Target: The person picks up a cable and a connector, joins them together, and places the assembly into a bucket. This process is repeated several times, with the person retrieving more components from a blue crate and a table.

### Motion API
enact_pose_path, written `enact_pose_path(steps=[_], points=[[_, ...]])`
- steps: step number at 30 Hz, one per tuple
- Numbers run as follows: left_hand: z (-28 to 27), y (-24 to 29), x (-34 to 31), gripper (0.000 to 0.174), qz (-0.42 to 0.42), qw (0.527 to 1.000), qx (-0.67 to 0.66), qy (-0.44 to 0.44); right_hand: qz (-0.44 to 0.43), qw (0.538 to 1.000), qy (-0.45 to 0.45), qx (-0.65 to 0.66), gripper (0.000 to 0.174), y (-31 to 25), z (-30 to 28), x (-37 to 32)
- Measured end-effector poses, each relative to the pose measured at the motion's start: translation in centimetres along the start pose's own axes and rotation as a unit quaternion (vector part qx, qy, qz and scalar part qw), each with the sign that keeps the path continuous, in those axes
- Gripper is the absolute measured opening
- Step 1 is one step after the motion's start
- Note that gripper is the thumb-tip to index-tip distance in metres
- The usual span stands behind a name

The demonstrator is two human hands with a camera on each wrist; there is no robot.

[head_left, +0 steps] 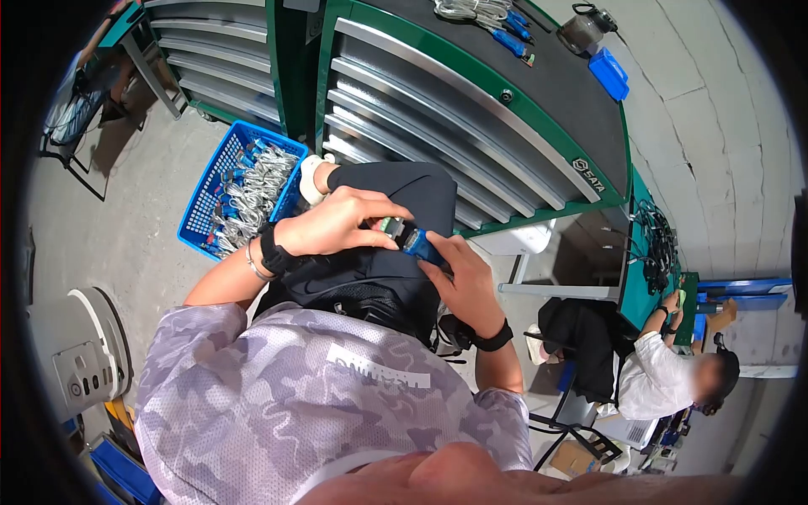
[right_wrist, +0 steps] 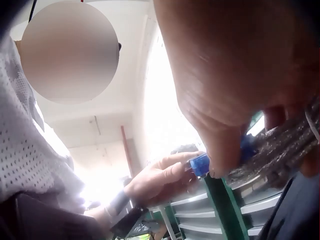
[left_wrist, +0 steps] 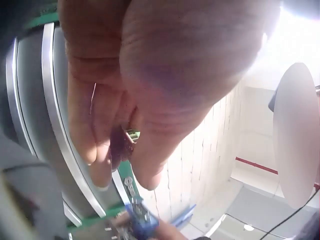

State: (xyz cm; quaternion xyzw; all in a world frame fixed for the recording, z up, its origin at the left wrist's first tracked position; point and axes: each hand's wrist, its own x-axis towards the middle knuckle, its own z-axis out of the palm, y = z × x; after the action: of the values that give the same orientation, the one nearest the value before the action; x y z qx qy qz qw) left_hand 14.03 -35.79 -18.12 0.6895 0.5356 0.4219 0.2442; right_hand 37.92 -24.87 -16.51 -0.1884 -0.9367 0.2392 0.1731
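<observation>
My left hand [head_left: 341, 220] pinches a small dark connector piece with a green terminal block [head_left: 390, 225] between thumb and fingers. In the left wrist view my fingers cover most of that piece. Opposite it, my right hand [head_left: 465, 278] grips a blue plug [head_left: 417, 245], its front end turned toward the left hand's piece. The two parts are close together above my lap in the head view. Grey cable in a tight bundle [right_wrist: 280, 145] shows beside the right fingers in the right wrist view.
A blue basket [head_left: 198, 204] full of bundled cables with blue plugs stands on the floor at left. Ahead is a green drawer cabinet [head_left: 438, 109], with more cables [head_left: 475, 13], a glass jug [head_left: 585, 32] and a blue box [head_left: 608, 74] on top. Another person [head_left: 661, 374] sits at right.
</observation>
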Motion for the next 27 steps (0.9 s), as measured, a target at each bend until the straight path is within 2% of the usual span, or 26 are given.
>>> enact_pose_path(steps=[12, 14, 20, 27], points=[[0.3, 0.5, 0.1, 0.042, 0.026, 0.999, -0.002, -0.025, -0.028, 0.999, 0.008, -0.021, 0.040, 0.1, 0.6, 0.1], [0.5, 0.4, 0.0, 0.044, 0.067, 0.998, 0.020, -0.009, -0.026, 0.999, -0.001, -0.035, 0.039, -0.1, 0.5, 0.2], [0.0, 0.7, 0.1, 0.047, 0.055, 0.997, 0.027, -0.050, -0.017, 0.998, -0.034, -0.050, 0.039, -0.2, 0.2, 0.2], [0.4, 0.0, -0.3, 0.049, 0.050, 0.998, 0.014, -0.030, -0.013, 0.998, -0.023, -0.057, 0.039, -0.5, 0.1, 0.4]])
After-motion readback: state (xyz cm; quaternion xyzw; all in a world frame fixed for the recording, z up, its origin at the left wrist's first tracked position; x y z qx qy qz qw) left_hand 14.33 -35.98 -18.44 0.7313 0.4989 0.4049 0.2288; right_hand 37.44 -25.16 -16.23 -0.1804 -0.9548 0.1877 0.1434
